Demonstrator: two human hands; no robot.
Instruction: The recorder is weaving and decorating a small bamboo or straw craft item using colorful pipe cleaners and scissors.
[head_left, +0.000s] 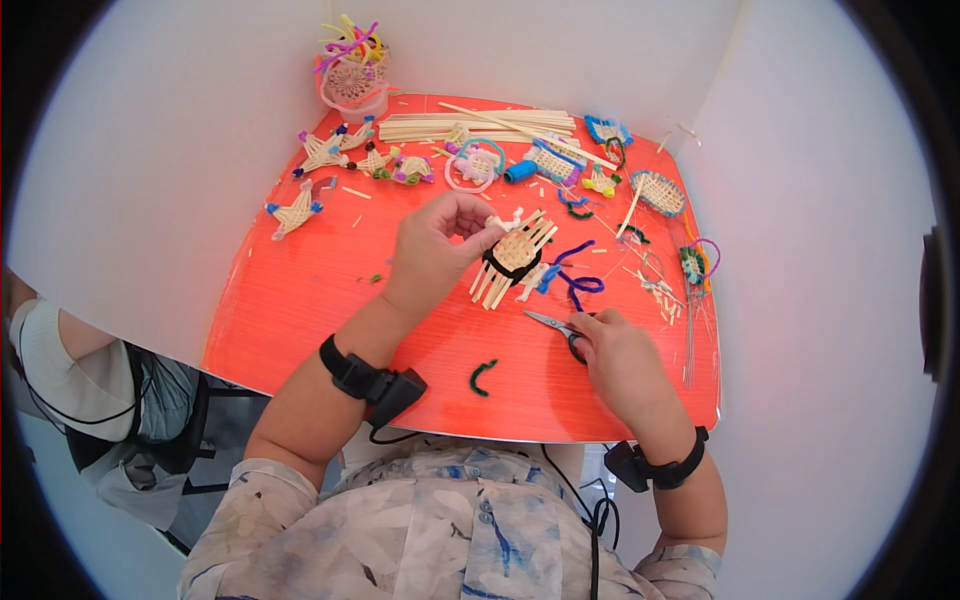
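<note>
My left hand point(447, 240) pinches a small woven piece of pale bamboo strips point(515, 248) at its upper left edge. A black fuzzy pipe cleaner point(512, 270) wraps round the weave, and loose strip ends stick out above and below. Some white fuzzy pipe cleaner point(510, 219) shows by my fingertips. Lower and to the right, my right hand point(612, 350) is closed on the dark handles of small scissors point(550, 322), whose blades point left over the red table. Just beyond the scissors lie curled purple pipe cleaners point(580, 275).
Bundled bamboo strips point(470, 127) lie along the back of the red table point(300, 340). A tub of colourful pipe cleaners point(354, 75) stands at the back left. Several woven animals surround a blue thread spool point(520, 172). Near the front is a green pipe cleaner point(482, 378). Another person point(75, 360) sits left.
</note>
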